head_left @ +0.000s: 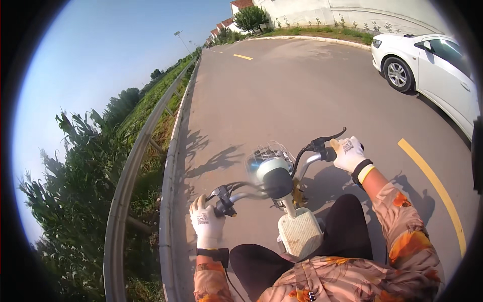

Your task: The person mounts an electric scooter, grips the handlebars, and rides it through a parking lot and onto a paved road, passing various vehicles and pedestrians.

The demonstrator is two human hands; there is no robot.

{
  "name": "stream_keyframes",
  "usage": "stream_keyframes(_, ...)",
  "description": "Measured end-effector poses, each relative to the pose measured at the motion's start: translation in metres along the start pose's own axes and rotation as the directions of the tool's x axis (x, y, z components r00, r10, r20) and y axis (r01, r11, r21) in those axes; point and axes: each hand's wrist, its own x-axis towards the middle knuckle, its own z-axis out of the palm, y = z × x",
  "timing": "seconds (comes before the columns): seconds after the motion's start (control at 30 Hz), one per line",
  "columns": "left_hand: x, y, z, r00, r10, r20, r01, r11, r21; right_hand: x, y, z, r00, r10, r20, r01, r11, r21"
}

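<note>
I sit astride a small electric scooter with a pale front cover (279, 180) and a wire basket (270, 154) ahead of it. My left hand (207, 224), in a white work glove, is closed round the left handlebar grip (220, 208). The right hand (348, 154), gloved the same way, wraps the right handlebar grip (329, 153). A black brake lever (329, 137) sticks out in front of the right grip, with no fingers on it. Both wrists wear dark bands. Between my knees stands a cream ribbed body panel (301, 232).
A paved road (282, 90) runs ahead. On the left, a metal guardrail (132, 176) and curb (170, 196) border tall corn plants (75, 186). At the right, a white car (422, 70) stands beyond a yellow line (436, 189). A pale wall (352, 15) rises behind it.
</note>
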Motion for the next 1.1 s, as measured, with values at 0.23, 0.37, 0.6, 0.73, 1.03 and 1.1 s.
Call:
stream_keyframes(0.23,0.006,0.008,0.003,0.999,0.024,-0.026,-0.026,0.998,-0.052,0.008,0.007,0.010,0.999,0.002,-0.036,-0.001,1.000,0.014)
stream_keyframes(0.37,0.006,0.007,0.006,1.000,0.021,0.006,-0.021,0.999,-0.036,0.007,0.009,0.012,1.000,-0.004,0.015,0.004,1.000,0.012)
stream_keyframes(0.6,0.018,0.005,0.004,0.999,0.034,0.013,-0.035,0.999,0.005,0.010,0.009,0.012,1.000,0.015,-0.014,-0.014,0.999,0.030)
stream_keyframes(0.73,0.023,0.004,0.004,1.000,0.023,0.003,-0.023,1.000,-0.010,0.016,0.007,0.001,0.999,-0.029,-0.026,0.030,1.000,0.009)
stream_keyframes(1.03,0.017,0.011,0.013,0.999,0.028,-0.016,-0.029,0.999,-0.017,0.015,0.013,0.010,0.998,-0.024,-0.054,0.024,1.000,0.004)
stream_keyframes(1.1,0.024,0.015,0.010,1.000,0.032,0.001,-0.032,0.999,-0.019,0.019,0.017,0.009,0.997,-0.023,-0.070,0.024,1.000,0.013)
